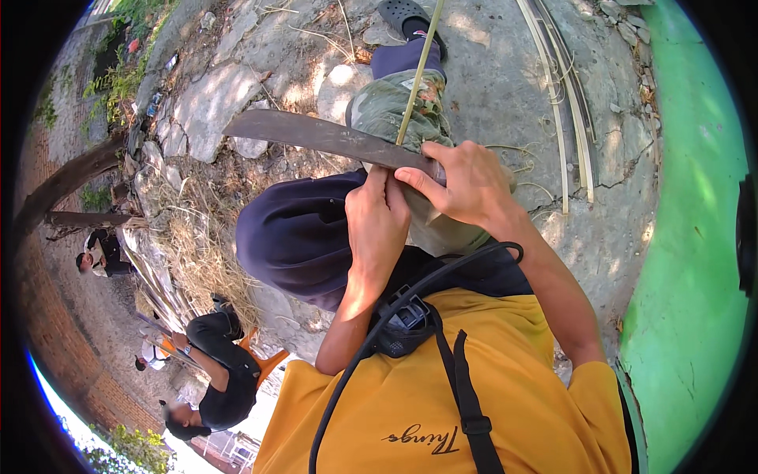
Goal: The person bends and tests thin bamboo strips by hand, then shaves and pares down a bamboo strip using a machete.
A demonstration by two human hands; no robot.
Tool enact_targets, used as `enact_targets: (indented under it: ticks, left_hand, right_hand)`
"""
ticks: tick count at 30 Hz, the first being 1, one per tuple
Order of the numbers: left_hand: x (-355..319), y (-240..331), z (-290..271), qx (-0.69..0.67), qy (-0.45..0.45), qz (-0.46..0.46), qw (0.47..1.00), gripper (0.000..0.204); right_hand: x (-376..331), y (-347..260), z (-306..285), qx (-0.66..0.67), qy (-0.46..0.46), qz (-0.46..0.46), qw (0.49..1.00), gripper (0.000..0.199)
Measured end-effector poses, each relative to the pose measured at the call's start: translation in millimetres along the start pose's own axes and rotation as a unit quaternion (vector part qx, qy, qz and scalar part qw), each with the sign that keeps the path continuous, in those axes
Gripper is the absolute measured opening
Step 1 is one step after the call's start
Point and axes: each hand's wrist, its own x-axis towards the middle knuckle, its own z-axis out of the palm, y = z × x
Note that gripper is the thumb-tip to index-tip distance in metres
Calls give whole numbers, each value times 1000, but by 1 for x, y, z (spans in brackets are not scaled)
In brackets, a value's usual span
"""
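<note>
Landmark for all positions: the big knife (316, 136), a long dark blade lying across your raised knee.

- Your right hand (467, 183) is closed around the handle end of the knife, fingers wrapped over the top. Judged from the grip, this pins the blade against the knee so the edge has a steady rest while the work moves against it.
- Your left hand (377, 215) sits just below the knife's handle end, touching the right hand, fingers curled tight. It seems to pinch the lower end of the bamboo strip (417, 71) right at the blade; the pinch itself is hidden behind the knuckles, so you cannot confirm it from here.
- The bamboo strip meets the knife near its handle end and runs up and away from it over the knee (395, 107) toward your sandalled foot (407, 16). Held nearly square to the blade, likely so the edge bites along the grain.
- Look of the strip: thin, narrow, pale yellow-green, straight with a slight bow, smooth and even in width as far as it shows.
- Right of the knife, well apart on the cracked concrete: more long split strips (564, 103) laid side by side.
- Left of and below the blade tip: dry grass and stones, and other people (221, 359) crouched at work, well apart.
</note>
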Motion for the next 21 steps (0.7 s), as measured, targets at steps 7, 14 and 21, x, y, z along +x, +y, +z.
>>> enact_targets:
  ticks: [7,14,21]
  left_hand:
    - [-2,0,-1,-18,-4,-20,1000,11]
    - [-3,5,-5,-17,-6,-52,998,12]
    - [2,7,-1,-7,4,-26,1000,14]
  right_hand:
    - [5,-1,1,-13,-21,31,999,76]
    - [-2,-8,4,-15,16,15,1000,71]
    - [0,-7,-5,-7,-14,35,999,66]
